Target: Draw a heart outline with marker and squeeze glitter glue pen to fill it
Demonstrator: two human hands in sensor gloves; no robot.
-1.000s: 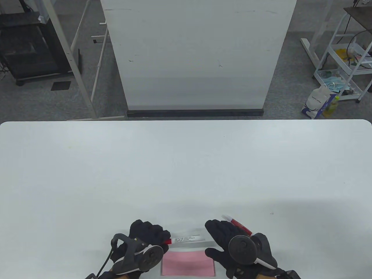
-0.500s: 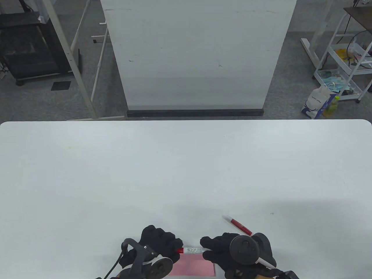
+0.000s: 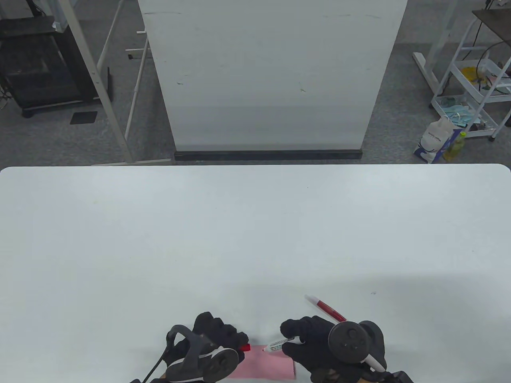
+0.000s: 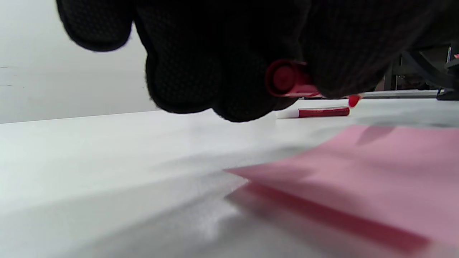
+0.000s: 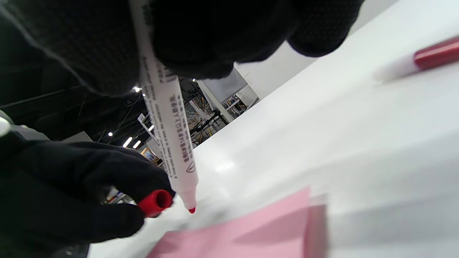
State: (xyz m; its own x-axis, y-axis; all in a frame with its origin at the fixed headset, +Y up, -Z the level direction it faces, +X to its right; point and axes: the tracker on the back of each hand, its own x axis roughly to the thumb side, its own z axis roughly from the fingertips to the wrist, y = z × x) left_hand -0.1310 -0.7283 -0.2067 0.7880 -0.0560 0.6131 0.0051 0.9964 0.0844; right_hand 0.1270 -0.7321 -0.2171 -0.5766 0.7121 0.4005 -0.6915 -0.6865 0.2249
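Note:
My right hand point(image 3: 296, 336) grips a white marker point(image 3: 279, 343), uncapped, its red tip slanting down over the far edge of a pink paper sheet point(image 3: 266, 365). In the right wrist view the marker point(image 5: 168, 122) hangs tip-down just above the pink sheet point(image 5: 251, 233). My left hand point(image 3: 223, 333) pinches the marker's red cap point(image 3: 244, 348), seen end-on as the cap point(image 4: 285, 79) between my fingers. A red glitter glue pen point(image 3: 325, 308) with a white tip lies on the table beyond my right hand, untouched.
The white table point(image 3: 255, 223) stretches wide beyond the hands. A white board stands past its far edge point(image 3: 271, 79). The pink sheet sits at the near edge, partly cut off by the frame.
The marker came off the table toward the near edge. Its cap has been pulled off: the left hand keeps the cap, and the right hand has swung the marker tip down over the pink sheet.

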